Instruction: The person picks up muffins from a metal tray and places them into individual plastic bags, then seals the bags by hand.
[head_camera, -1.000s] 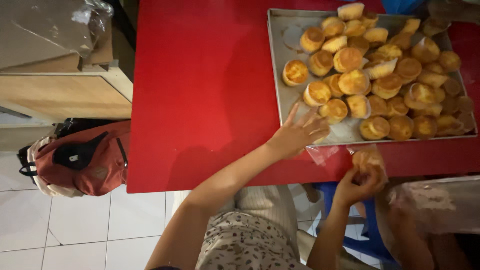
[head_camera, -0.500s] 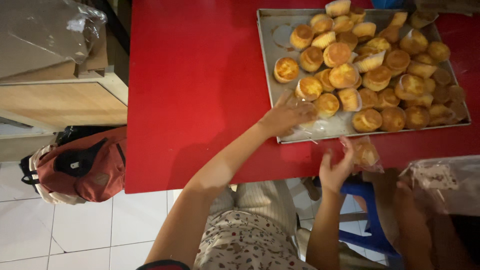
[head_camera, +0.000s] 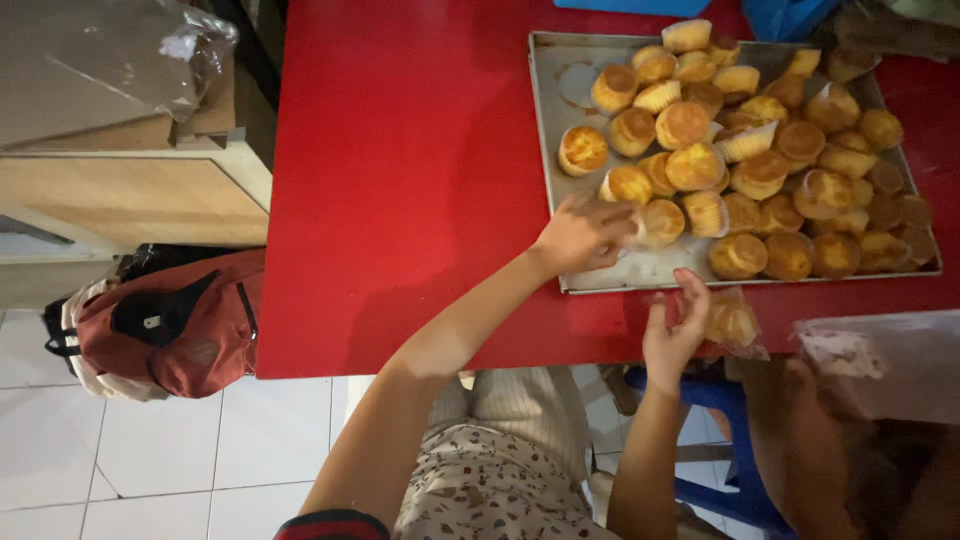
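Observation:
A metal tray (head_camera: 560, 150) piled with several golden muffins (head_camera: 690, 165) in paper cups lies on a red table (head_camera: 400, 170). My left hand (head_camera: 580, 235) reaches over the tray's near left corner. Its fingers curl around a muffin (head_camera: 655, 222) at the edge of the pile. My right hand (head_camera: 675, 330) is just in front of the tray at the table's edge. It pinches a small clear plastic bag (head_camera: 735, 322) that has a muffin inside.
A red backpack (head_camera: 175, 325) lies on the white tiled floor to the left. A wooden cabinet (head_camera: 130, 195) with a plastic sheet on top stands beside the table. A blue stool (head_camera: 725, 470) is under me. Another person's arm (head_camera: 800, 440) and a clear bag (head_camera: 885, 365) are at lower right.
My left hand moved further onto the tray and its spread fingers curled around a muffin. My right hand with the bagged muffin rose slightly toward the table's edge.

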